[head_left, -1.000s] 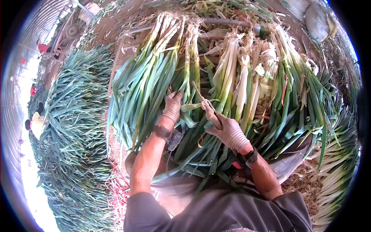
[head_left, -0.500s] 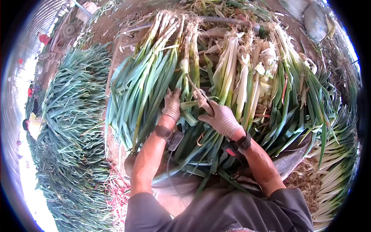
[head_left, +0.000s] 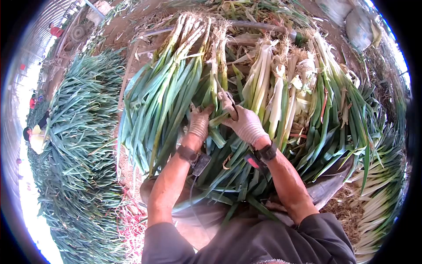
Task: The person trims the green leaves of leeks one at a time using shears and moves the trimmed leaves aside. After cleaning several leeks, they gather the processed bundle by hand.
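Greenhouse floor. Left hand fingers curled into green onions; right hand pinches pale stalk. Peeled white stalks right of fingers; big pile left, likely unworked.

Left hand fingers buried among leeks; right hand fingertips hidden likewise; far-left people too small, blurred.

farm greenhouse | arched tunnel roof | harvested scallion piles | dirt ground
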The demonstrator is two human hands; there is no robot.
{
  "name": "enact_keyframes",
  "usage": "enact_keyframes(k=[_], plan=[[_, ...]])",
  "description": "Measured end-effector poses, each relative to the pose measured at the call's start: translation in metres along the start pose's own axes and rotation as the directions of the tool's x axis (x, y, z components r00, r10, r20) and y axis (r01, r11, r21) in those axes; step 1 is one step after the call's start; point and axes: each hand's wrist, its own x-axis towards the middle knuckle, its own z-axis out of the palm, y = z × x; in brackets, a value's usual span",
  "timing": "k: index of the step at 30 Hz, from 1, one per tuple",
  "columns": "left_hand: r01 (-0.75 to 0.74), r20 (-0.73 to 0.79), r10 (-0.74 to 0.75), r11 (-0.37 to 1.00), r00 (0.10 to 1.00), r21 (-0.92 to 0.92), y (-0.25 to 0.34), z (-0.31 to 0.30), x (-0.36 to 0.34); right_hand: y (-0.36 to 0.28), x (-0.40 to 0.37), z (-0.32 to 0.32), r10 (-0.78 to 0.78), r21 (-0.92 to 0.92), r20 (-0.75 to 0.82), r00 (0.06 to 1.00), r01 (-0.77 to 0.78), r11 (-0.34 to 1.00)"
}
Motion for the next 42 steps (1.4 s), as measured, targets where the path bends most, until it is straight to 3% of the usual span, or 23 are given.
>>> enact_keyframes(k=[3,6,13,19,22,25,31,38,42], plan=[[0.013,0.011,-0.014,0.998,1.0,0.058,-0.001,-0.003,0.003,-0.002,0.027,0.007,-0.031,-0.043,-0.047,0.998,0.029,0.999],[0.016,-0.047,-0.013,0.997,0.999,0.073,-0.001,0.002,0.001,-0.008,0.045,0.004,0.009,-0.072,0.007,1.0,-0.008,0.997],[0.025,0.043,-0.028,0.998,0.999,0.061,-0.003,-0.001,0.003,-0.012,0.08,-0.004,0.038,-0.097,-0.018,0.999,-0.04,0.994],[-0.001,-0.014,0.006,0.933,1.0,0.361,-0.008,0.0,0.011,-0.016,0.109,-0.011,-0.026,-0.103,-0.055,0.998,0.02,0.994],[0.01,-0.053,0.01,0.927,0.999,0.374,-0.015,0.0,0.018,-0.017,0.126,-0.016,0.073,-0.135,-0.018,0.997,-0.075,0.988],[0.006,0.086,-0.052,0.884,0.995,0.467,0.008,0.006,0.006,-0.019,0.14,-0.02,0.069,-0.147,-0.022,0.997,-0.072,0.986],[-0.064,0.156,-0.025,0.839,0.987,0.54,0.015,0.004,0.007,-0.001,0.172,-0.022,0.037,-0.054,-0.082,0.996,-0.042,0.998],[0.002,0.134,-0.052,0.938,0.99,0.347,0.01,0.001,0.013,0.013,0.042,-0.032,-0.04,0.046,0.095,0.995,0.036,0.998],[-0.064,0.113,0.006,0.859,0.994,0.509,0.01,-0.003,0.014,0.016,-0.019,-0.027,-0.019,-0.094,0.157,0.987,0.034,0.995]])
